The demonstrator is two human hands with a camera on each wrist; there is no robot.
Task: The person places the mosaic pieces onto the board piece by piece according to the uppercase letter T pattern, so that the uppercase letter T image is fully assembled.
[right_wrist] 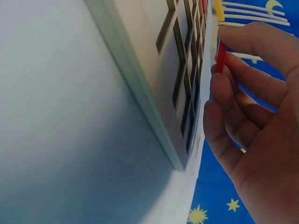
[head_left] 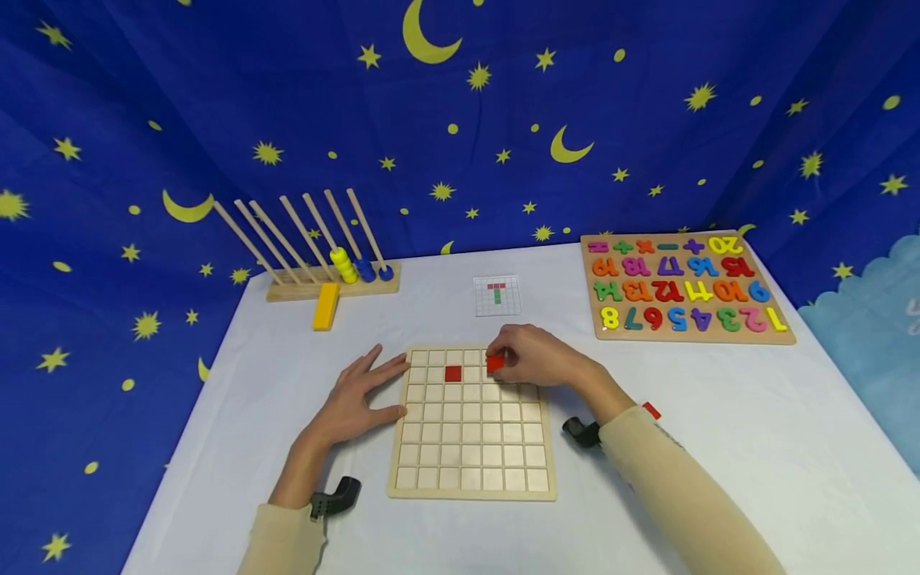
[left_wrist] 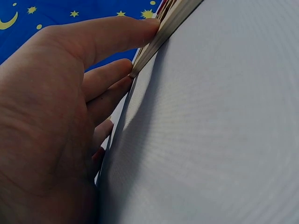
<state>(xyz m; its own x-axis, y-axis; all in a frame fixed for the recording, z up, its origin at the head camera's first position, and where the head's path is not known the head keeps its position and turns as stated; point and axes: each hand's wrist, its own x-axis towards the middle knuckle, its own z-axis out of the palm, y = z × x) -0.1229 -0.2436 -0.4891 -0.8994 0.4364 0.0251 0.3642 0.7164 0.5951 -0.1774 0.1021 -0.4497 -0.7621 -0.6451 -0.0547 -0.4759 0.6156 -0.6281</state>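
Where a starry blue curtain (head_left: 503, 192) is hung behind a white table (head_left: 747, 415), a wooden grid board (head_left: 471, 455) is laid on it. The board's left edge is touched by the left hand (head_left: 352, 403), fingers spread, nothing gripped. By the right hand (head_left: 539, 355), a red tile (head_left: 495, 364) is pinched over the far rows, right of a red square (head_left: 453, 374).

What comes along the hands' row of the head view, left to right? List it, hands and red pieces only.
Left hand → flat red tile on the wooden grid board → held red tile → right hand → red piece beside the right sleeve.
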